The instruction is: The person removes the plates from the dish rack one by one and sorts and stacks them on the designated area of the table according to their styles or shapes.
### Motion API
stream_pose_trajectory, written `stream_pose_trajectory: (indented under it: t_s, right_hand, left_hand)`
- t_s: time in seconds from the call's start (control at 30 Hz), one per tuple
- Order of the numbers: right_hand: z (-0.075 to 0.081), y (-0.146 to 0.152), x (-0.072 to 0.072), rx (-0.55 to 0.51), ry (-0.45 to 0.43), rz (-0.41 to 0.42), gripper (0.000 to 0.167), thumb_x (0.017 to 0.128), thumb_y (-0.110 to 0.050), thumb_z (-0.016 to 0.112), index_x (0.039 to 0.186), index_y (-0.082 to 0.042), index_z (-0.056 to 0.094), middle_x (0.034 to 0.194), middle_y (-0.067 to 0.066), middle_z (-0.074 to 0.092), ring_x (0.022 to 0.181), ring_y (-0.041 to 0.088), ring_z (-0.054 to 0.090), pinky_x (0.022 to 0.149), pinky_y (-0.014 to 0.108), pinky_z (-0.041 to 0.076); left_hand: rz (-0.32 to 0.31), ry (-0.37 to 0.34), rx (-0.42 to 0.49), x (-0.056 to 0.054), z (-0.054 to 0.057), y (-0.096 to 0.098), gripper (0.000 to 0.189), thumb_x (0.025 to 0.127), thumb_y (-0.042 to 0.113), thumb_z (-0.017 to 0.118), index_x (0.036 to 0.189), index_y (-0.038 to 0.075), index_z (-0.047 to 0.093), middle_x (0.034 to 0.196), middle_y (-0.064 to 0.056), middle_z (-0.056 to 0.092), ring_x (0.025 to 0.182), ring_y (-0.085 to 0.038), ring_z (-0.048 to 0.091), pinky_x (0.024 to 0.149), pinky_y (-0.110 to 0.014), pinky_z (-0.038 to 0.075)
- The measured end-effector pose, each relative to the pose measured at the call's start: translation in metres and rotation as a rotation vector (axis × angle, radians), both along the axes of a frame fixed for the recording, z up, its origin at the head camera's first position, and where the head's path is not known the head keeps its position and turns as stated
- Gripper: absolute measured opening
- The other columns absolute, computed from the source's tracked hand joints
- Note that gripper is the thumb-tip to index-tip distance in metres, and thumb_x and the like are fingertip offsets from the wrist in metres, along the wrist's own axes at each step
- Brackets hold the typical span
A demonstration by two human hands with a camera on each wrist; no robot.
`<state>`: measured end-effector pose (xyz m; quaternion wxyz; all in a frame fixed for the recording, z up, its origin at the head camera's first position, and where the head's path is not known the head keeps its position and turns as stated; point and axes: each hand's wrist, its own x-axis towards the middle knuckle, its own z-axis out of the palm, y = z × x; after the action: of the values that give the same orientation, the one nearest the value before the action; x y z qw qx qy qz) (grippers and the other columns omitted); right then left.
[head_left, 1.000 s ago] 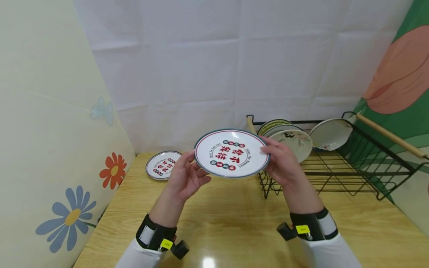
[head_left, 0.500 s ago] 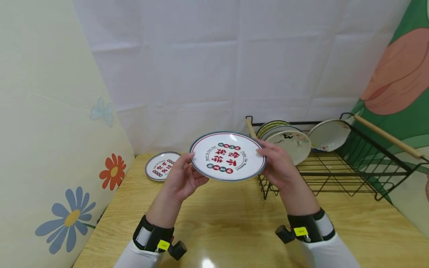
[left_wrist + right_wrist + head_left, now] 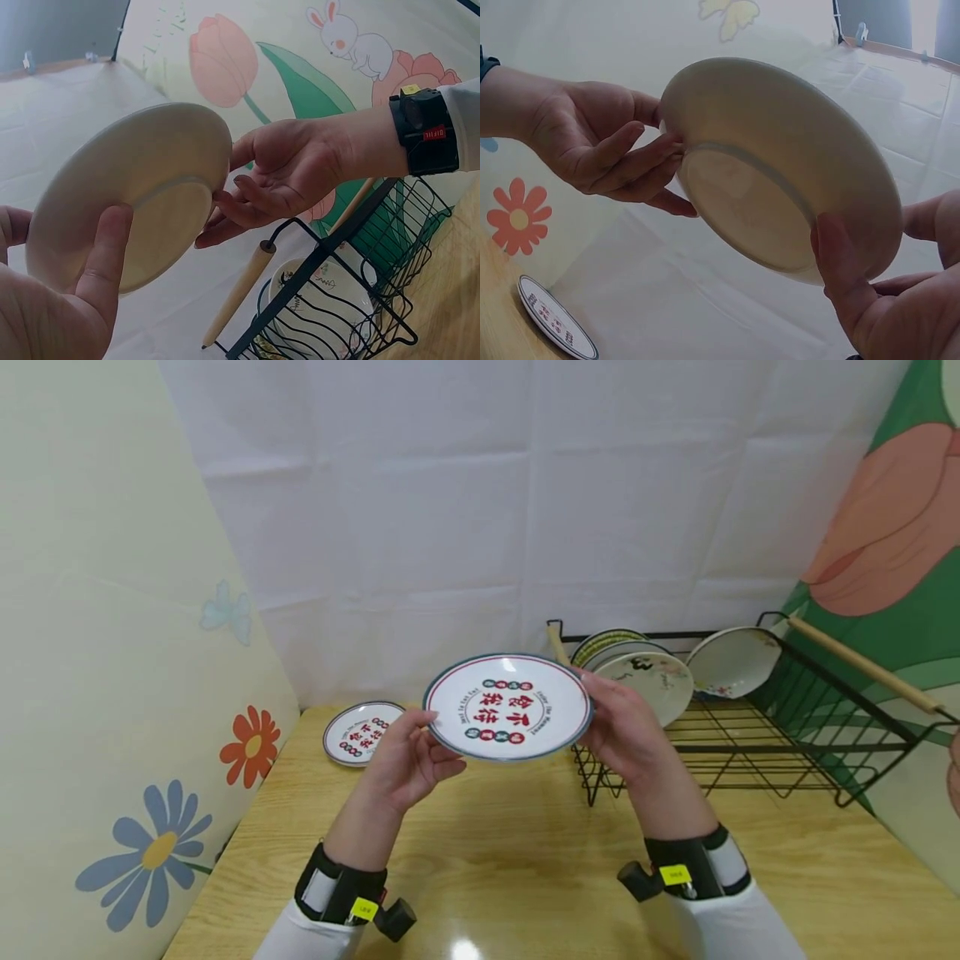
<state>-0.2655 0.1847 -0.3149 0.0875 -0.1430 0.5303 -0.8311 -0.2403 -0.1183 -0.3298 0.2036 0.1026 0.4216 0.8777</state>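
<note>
A white plate (image 3: 510, 707) with a dark rim, a red inner line and red characters is held up over the table, its face tilted toward me. My left hand (image 3: 411, 760) pinches its left edge, thumb on top and fingers underneath. At the right edge my right hand (image 3: 626, 727) grips it in the same way. In the right wrist view the plate's plain underside (image 3: 780, 165) shows, with fingertips pressed against it. A similar printed plate (image 3: 362, 732) lies on the table to the left, beyond my left hand.
On the right stands a black wire dish rack (image 3: 750, 747) with wooden handles. Several plates (image 3: 652, 681) lean at its left end, and a white bowl (image 3: 735, 662) tilts at its back. A white cloth (image 3: 420, 527) hangs behind the wooden table (image 3: 487, 860).
Both hands and the plate between them have shifted slightly left and a little lower, then stayed nearly still. The grip looks the same. The other dishes have not moved.
</note>
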Motion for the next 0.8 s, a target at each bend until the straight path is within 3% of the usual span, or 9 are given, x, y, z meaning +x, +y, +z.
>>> stream_pose_trajectory:
  t_s: [0.27,0.43,0.8]
  right_hand:
    - [0.002,0.0,0.001,-0.063,0.016,0.044,0.052,0.111,-0.034,0.045,0.15,-0.002,0.04,0.118,0.007,0.073,0.091,0.014,0.075,0.077,0.032,0.063]
    - [0.001,-0.003,0.001,-0.107,0.037,0.089,0.048,0.112,-0.033,0.041,0.148,-0.002,0.044,0.119,0.008,0.074,0.094,0.018,0.076,0.077,0.033,0.063]
    - [-0.005,-0.027,-0.005,-0.027,-0.035,0.072,0.059,0.111,-0.039,0.039,0.159,-0.006,0.03,0.131,0.003,0.068,0.109,0.023,0.075,0.084,0.033,0.063]
  left_hand:
    - [0.044,0.024,-0.031,-0.001,0.0,-0.002,0.036,0.105,0.022,0.038,0.138,0.009,0.047,0.091,-0.004,0.082,0.081,-0.014,0.079,0.071,-0.028,0.063]
    - [0.043,0.077,-0.023,-0.002,0.0,-0.005,0.044,0.106,0.019,0.033,0.148,0.009,0.038,0.095,-0.004,0.082,0.084,-0.014,0.079,0.07,-0.027,0.063]
    - [0.1,0.24,0.023,-0.013,-0.001,-0.021,0.056,0.109,0.015,0.029,0.163,0.022,0.016,0.101,-0.005,0.081,0.084,-0.015,0.079,0.07,-0.029,0.063]
